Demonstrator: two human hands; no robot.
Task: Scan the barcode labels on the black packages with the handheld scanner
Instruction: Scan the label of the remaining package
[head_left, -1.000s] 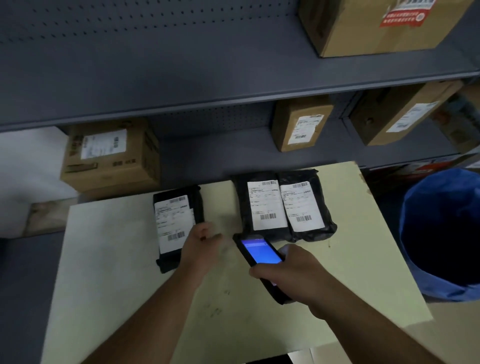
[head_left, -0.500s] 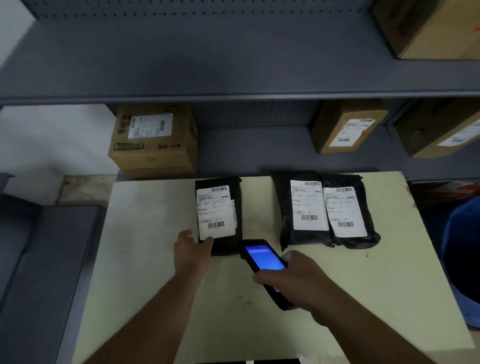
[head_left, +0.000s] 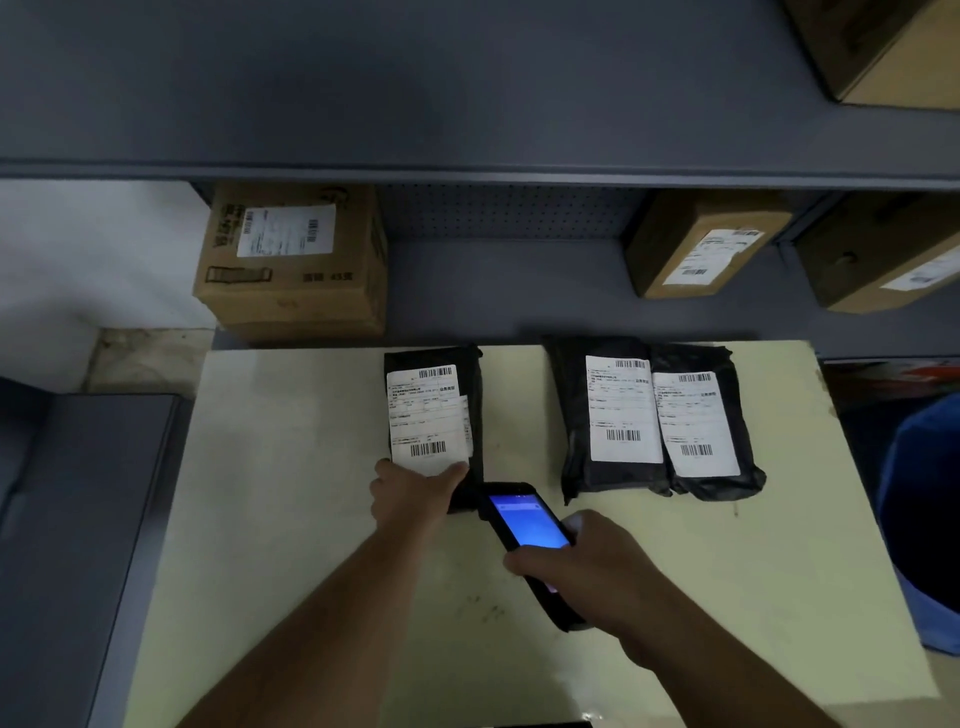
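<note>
- Pale yellow table in front of grey shelving.
- Left black package lies flat on the table, white label face up, barcodes at the label's top and bottom; small print unreadable.
- Left hand rests on that package's near edge, fingers spread flat on the label's lower edge, pressing rather than gripping.
- Right hand is wrapped around the handheld scanner, thumb on its left edge; the blue screen is lit and its text is too blurred to read.
- Scanner's top end sits just beside the left package's near right corner, tilted toward it.
- Two more black packages lie side by side, touching, to the right: middle package and right package. Each carries a white label with a top and a bottom barcode; text illegible.
- Cardboard box on the lower shelf behind the table, white label with a barcode, dark print on its front not legible.
- Two more brown boxes with labels further right on the shelf.
- Blue bin at the right edge.
</note>
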